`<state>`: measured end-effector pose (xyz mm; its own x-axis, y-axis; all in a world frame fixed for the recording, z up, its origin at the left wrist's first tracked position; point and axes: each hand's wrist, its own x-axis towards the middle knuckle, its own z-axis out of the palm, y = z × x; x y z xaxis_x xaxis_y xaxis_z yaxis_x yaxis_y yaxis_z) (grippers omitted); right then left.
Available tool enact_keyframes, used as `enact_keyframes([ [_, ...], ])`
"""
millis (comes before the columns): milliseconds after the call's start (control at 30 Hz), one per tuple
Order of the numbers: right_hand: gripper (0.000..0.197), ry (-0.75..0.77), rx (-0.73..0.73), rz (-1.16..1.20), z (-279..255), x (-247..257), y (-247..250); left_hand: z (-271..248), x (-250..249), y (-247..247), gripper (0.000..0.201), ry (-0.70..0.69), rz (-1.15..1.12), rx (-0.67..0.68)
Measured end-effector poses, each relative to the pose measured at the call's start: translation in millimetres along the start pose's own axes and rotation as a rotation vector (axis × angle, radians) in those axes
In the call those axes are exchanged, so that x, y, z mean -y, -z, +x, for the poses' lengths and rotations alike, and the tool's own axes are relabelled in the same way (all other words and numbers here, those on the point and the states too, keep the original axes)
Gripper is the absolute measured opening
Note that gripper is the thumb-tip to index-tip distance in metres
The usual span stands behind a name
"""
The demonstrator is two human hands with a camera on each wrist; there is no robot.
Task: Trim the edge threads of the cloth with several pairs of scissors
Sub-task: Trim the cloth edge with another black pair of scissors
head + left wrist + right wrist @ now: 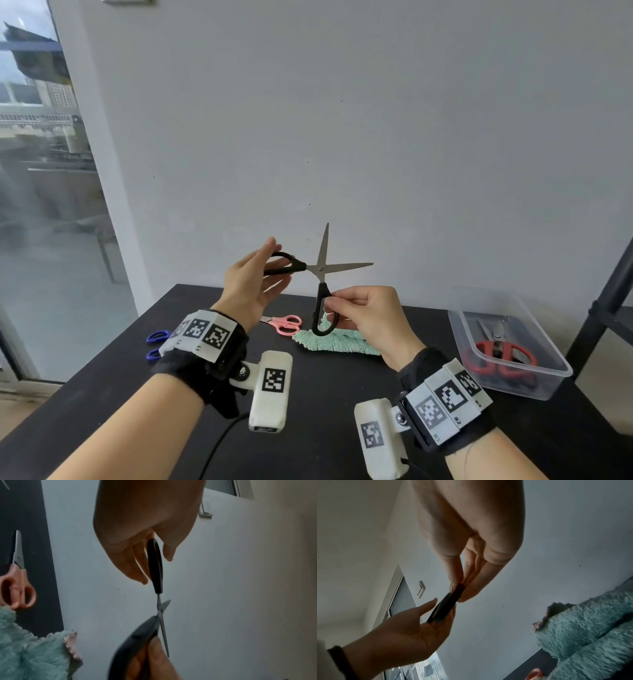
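Note:
Black-handled scissors (320, 269) hang in the air above the table, their blades spread wide apart. My right hand (332, 305) pinches the lower handle loop between thumb and fingers. My left hand (270, 269) is at the other handle (155, 566), its straight fingers lying against the loop and the thumb above it. The right wrist view shows that palm flat, the handle (445, 608) resting on its fingers. A fluffy green cloth (337, 342) lies folded on the black table (325, 394), below the scissors.
Pink scissors (286, 323) lie left of the cloth, and blue-handled scissors (156, 342) sit near the table's left edge. At the right, a clear plastic box (548, 380) holds red-handled scissors (498, 354). A grey wall stands close behind.

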<state>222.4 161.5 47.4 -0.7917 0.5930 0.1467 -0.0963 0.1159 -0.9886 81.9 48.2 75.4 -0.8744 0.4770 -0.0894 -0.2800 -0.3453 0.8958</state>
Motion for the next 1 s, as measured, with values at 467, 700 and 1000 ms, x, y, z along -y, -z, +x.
enact_keyframes([
  [467, 0.004, 0.024, -0.13, 0.025, 9.1, -1.2, 1.7, -8.4, 10.0, 14.7, 0.006, 0.076, 0.287, 0.263],
  [700, 0.008, 0.04, -0.178, -0.014, 14.2, 0.5, 3.0, -14.5, 15.9, 8.3, 0.015, 0.099, 0.155, 0.364],
  [1000, 0.004, 0.14, -0.253, -0.564, 16.0, 2.2, 35.7, -28.3, 16.2, -21.8, 0.019, 0.065, 0.301, 0.426],
])
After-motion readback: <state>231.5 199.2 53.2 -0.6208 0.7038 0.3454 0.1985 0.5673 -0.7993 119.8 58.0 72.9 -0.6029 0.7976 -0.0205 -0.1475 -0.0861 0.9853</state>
